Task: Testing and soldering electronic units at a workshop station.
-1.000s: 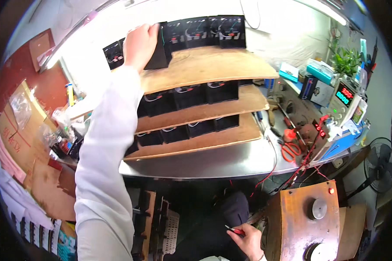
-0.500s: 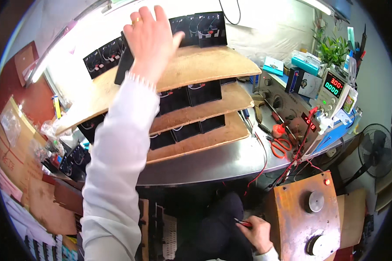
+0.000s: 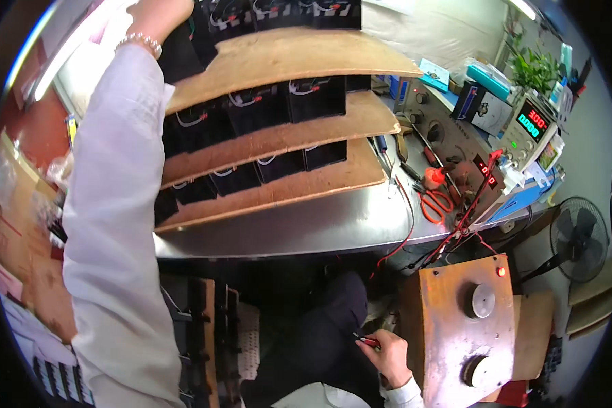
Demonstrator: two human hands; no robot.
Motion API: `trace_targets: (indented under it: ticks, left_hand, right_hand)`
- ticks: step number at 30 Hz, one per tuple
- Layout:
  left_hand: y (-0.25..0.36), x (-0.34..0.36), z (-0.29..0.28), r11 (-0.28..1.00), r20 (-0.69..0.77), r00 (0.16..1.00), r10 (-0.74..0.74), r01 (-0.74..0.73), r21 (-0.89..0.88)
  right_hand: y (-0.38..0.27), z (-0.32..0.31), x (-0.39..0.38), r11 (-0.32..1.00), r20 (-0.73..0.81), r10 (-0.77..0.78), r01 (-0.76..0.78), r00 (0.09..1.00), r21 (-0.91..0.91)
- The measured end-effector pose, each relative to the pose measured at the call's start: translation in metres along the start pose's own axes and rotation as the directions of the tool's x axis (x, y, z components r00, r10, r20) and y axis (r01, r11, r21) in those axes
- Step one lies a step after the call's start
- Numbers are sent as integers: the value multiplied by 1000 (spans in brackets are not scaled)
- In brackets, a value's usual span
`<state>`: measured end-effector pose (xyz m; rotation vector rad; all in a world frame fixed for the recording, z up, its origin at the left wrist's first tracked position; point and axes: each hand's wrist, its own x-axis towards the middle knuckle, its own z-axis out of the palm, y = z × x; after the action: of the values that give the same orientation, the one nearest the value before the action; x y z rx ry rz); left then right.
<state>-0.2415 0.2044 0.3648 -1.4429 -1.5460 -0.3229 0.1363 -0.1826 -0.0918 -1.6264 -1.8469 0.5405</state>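
My left hand (image 3: 158, 17) reaches up to the top board at the upper left, beside a black box (image 3: 181, 58). Its fingers are cut off by the picture's upper edge, so their grip does not show. A row of open black boxes (image 3: 273, 15) with red and white wires inside stands on the same board (image 3: 306, 51). Low down, by my dark-clad knee, my right hand (image 3: 389, 353) is closed on a small slim tool (image 3: 367, 341) with a red and black handle.
Two lower boards (image 3: 279, 143) carry more black boxes on a metal bench (image 3: 285, 228). Right of them lie red-handled scissors (image 3: 435, 206), red leads and a power supply (image 3: 532, 129). An orange-brown machine with two metal discs (image 3: 469, 326) stands beside my right hand; a fan (image 3: 579, 238) is beyond.
My left hand has moved up and left, from above the boxes with its fingers spread to the picture's upper edge. The view has shifted. My right hand still holds the small tool.
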Motion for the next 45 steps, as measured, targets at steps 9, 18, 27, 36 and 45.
trace_targets:
  ticks: [9, 18, 27, 36, 45]
  left_hand:
    - [45, -241, -153, 458, -453, 880, 141, -463, -758]
    - [180, -365, -56, 416, -403, 893, 201, -450, -790]
    - [202, -423, -33, 294, -34, 999, 22, -39, -955]
    - [203, -373, 40, -333, 184, 914, 361, 310, -890]
    - [204, -375, 34, -379, 254, 891, 376, 398, -836]
  right_hand:
    - [26, 19, -4, 990, -118, -92, 78, 989, -120]
    - [-39, 8, 30, 998, -54, -28, 31, 998, 56]
    - [-57, 6, 49, 922, -130, 246, -190, 961, 338]
    - [-95, 26, 125, 958, -314, -127, 199, 941, 209]
    - [-113, 34, 131, 978, -340, -24, 93, 940, 187]
